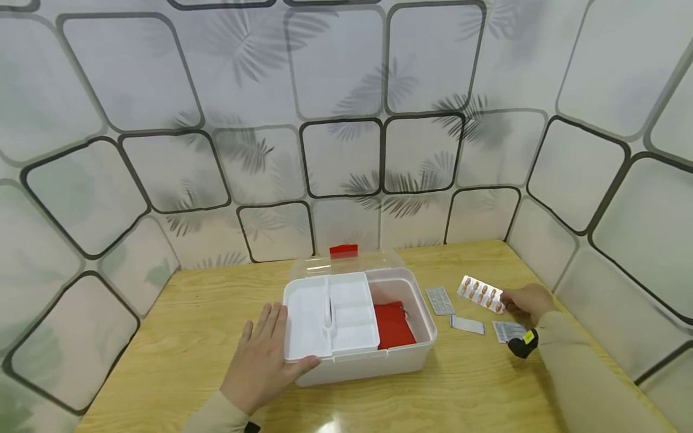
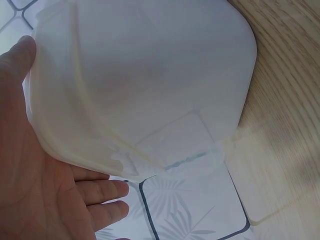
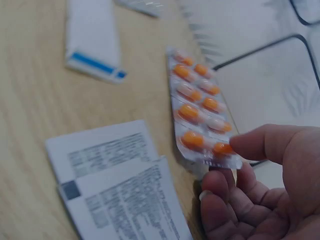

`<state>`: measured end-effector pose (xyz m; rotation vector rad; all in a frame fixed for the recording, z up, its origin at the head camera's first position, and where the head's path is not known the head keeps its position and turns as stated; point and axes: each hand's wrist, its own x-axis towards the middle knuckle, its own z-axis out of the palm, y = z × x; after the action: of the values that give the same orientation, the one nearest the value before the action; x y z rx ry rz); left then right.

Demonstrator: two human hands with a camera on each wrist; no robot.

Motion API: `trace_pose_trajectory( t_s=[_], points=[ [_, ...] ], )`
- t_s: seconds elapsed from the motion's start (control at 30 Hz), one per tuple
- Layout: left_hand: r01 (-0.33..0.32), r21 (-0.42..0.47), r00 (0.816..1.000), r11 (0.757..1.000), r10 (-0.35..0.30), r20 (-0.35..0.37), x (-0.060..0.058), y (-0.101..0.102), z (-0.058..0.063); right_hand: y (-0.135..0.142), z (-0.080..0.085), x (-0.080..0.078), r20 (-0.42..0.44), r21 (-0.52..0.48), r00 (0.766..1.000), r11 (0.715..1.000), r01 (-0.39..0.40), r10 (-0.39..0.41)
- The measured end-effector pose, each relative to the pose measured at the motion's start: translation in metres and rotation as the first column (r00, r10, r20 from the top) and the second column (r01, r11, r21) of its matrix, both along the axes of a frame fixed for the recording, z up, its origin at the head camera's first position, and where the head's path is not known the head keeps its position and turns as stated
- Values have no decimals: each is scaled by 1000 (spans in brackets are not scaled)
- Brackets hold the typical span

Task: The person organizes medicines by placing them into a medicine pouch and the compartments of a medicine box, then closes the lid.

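My right hand [image 1: 530, 302] pinches one end of a blister pack of orange-and-white capsules [image 3: 195, 110], thumb on top and fingers beneath, over the right side of the table. At the left end of a white plastic box [image 1: 373, 362], my left hand [image 1: 262, 355] rests against the rim, its fingers straight and its thumb along the front corner. Inside the box, a white divided tray [image 1: 352, 328] covers the left part. A red cloth-like item [image 1: 394, 325] lies in the uncovered right part. The left wrist view shows the palm beside the box's end wall [image 2: 160, 80].
Right of the box lie a silver blister pack [image 1: 440, 300], a white strip with a blue edge [image 1: 467, 325] and printed sachets [image 3: 125, 190]. The box's clear lid [image 1: 314, 266] with a red latch [image 1: 343, 251] stands open behind. Patterned cloth walls [image 1: 346, 156] enclose the wooden table [image 1: 206, 313].
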<state>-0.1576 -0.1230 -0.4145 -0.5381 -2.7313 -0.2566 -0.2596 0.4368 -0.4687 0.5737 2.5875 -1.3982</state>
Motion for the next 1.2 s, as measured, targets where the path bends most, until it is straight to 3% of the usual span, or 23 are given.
trace_pose_trajectory(
  t_s=[0.03,0.13,0.23,0.37,0.73,0.97,1.03,1.2],
  points=[
    [-1,1,1000,1000,1,2,0,0,0,2,0,0,-3,-115,1000,993,23,-24],
    [-3,5,1000,1000,3,5,0,0,0,5,1,2,25,-366,998,928,69,-64],
    [-5,6,1000,1000,5,2,1,0,-1,6,4,5,48,-471,996,878,85,-70],
    [-3,9,1000,1000,3,-8,1,-1,0,6,6,6,54,-524,995,846,99,-83],
    [-3,22,1000,1000,3,-8,1,0,-2,9,3,7,30,-511,996,855,88,-85],
    [-2,31,1000,1000,2,-23,-1,1,-4,6,8,7,1,-578,998,815,45,-55],
    [-5,33,1000,999,5,-21,-1,2,-4,2,12,6,-32,-567,998,824,19,-45],
    [-17,39,1000,999,17,-9,0,1,-3,-19,31,-2,-141,-460,989,882,-98,36]
  ],
)
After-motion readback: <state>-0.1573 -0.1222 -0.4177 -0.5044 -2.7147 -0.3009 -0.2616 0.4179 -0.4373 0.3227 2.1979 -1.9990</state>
